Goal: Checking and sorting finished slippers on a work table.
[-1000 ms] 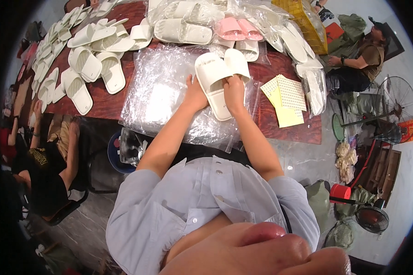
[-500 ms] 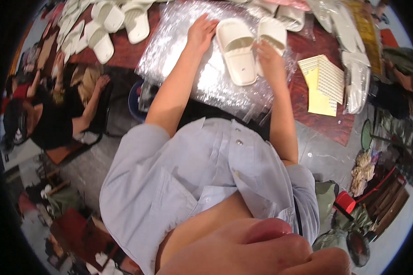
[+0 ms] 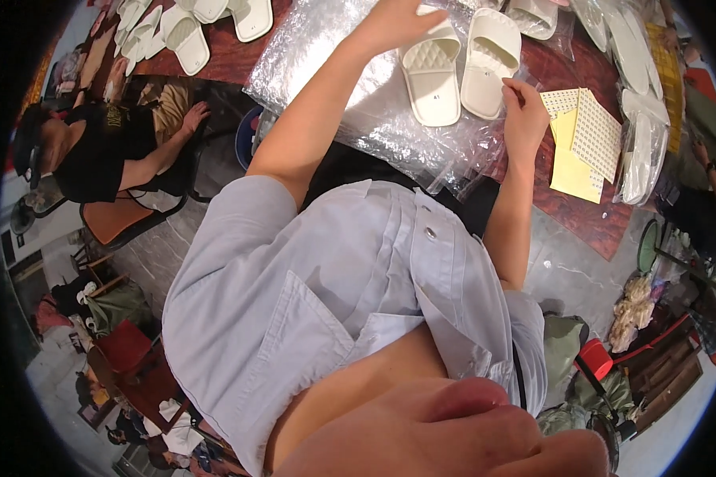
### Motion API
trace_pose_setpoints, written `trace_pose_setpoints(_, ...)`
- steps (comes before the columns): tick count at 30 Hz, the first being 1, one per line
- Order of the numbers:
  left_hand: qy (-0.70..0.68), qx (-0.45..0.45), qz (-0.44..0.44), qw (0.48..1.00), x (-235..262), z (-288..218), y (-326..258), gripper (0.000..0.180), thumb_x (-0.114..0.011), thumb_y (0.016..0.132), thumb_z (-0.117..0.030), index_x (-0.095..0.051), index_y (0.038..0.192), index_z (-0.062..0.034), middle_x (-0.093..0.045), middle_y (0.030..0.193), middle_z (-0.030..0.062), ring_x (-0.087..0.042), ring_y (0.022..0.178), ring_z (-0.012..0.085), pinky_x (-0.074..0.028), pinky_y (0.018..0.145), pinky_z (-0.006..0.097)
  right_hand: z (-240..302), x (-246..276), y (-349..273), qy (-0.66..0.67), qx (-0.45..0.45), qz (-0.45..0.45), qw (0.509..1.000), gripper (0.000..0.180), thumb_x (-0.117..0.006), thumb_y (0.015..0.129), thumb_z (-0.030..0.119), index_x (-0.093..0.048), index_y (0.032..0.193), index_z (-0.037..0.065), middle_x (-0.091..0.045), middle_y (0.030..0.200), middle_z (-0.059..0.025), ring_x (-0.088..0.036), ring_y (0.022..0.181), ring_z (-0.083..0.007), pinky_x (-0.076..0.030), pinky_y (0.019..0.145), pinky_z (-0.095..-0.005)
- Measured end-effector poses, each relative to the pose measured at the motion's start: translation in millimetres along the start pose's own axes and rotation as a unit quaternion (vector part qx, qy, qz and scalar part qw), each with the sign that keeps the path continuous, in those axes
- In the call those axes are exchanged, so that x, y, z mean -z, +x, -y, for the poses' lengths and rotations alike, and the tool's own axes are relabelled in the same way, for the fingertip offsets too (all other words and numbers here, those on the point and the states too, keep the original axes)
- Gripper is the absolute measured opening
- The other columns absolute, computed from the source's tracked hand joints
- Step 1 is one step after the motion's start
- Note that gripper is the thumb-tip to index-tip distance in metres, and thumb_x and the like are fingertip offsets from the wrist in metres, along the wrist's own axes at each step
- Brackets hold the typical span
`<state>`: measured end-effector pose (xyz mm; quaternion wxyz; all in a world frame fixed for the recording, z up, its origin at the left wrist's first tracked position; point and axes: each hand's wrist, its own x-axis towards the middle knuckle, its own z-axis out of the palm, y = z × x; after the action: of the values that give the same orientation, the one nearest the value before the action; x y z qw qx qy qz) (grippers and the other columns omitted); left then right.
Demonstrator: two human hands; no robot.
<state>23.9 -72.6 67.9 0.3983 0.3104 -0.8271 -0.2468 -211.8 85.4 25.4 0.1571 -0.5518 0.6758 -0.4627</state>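
Two cream slide slippers lie side by side on clear plastic bags (image 3: pixel 350 111), heels toward me. Each has a small printed mark on its heel area. Over the toe of the left slipper (image 3: pixel 436 94) reaches my left hand (image 3: pixel 406 20), open, a finger stretched across it; the picture's top edge cuts part of it off. Beside the heel of the right slipper (image 3: pixel 492 60), my right hand (image 3: pixel 527 115) is curled, thumb and forefinger close together near the slipper's edge. Whether something small is in that pinch does not show. Sheets of small stickers (image 3: pixel 585 131) lie right of this hand.
More cream slippers (image 3: pixel 187 48) lie at the far left of the dark red table (image 3: pixel 589 222). Bagged slippers (image 3: pixel 643 147) line its right side. A co-worker (image 3: pixel 95 159) sits at left. Below the table's left edge stands a blue bucket (image 3: pixel 247 139).
My right hand has moved off the right slipper to its right side, uncovering its heel. My left hand has gone from the plastic to the left slipper's toe. The view has shifted slightly.
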Motion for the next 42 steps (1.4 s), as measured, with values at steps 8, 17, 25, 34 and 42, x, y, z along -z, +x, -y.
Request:
trace_pose_setpoints(8,0.309,-0.037,0.203,0.928,-47.5,-15.4,30.4,0.061,-0.06,0.1,-0.051,-0.048,0.152,-0.0219,-0.056,0.134,0.0242,-0.054,0.128,0.0396,-0.044,0.11,0.053,-8.8,-26.6,28.5,-0.131,0.092,0.007,0.987,0.012,-0.074,0.085,0.005,-0.075,0.095,-0.001,-0.069,0.092,-0.0173,-0.068,0.082,-0.0335,-0.053,0.076,-0.0409)
trace_pose_setpoints(17,0.235,-0.008,0.165,0.958,-90.9,17.3,18.1,0.061,-0.063,0.096,-0.052,-0.048,0.152,-0.0316,-0.061,0.126,0.0211,-0.057,0.122,0.0407,-0.047,0.1,0.054,-17.5,-38.0,30.8,-0.107,0.096,0.0,0.99,0.011,-0.077,0.077,0.002,-0.07,0.085,0.001,-0.066,0.091,-0.0192,-0.063,0.091,-0.0386,-0.05,0.082,-0.0473)
trace_pose_setpoints(25,0.158,0.041,0.169,0.972,-82.4,11.9,18.8,0.057,-0.068,0.094,-0.04,-0.053,0.149,-0.0298,-0.062,0.121,0.015,-0.058,0.118,0.034,-0.045,0.103,0.047,-13.0,-40.4,27.9,-0.134,0.085,0.024,0.987,0.01,-0.071,0.083,0.002,-0.064,0.09,0.001,-0.061,0.097,-0.0174,-0.061,0.097,-0.0389,-0.05,0.082,-0.0488)
trace_pose_setpoints(34,0.156,0.025,0.153,0.975,-84.4,14.8,15.4,0.056,-0.066,0.093,-0.042,-0.054,0.147,-0.0306,-0.061,0.12,0.0161,-0.058,0.117,0.0335,-0.044,0.102,0.047,-8.5,-42.4,23.3,-0.157,0.069,0.016,0.985,0.01,-0.068,0.088,0.005,-0.061,0.094,0.001,-0.061,0.099,-0.0166,-0.059,0.099,-0.0379,-0.048,0.083,-0.048)
trace_pose_setpoints(42,0.19,-0.003,0.131,0.973,-94.1,21.2,13.5,0.062,-0.066,0.09,-0.043,-0.053,0.149,-0.0285,-0.063,0.112,0.0184,-0.059,0.109,0.0373,-0.047,0.093,0.051,-25.6,-43.6,27.7,-0.161,0.1,0.036,0.981,0.009,-0.067,0.085,0.003,-0.06,0.09,0.001,-0.06,0.094,-0.0179,-0.057,0.095,-0.0382,-0.044,0.083,-0.0497)
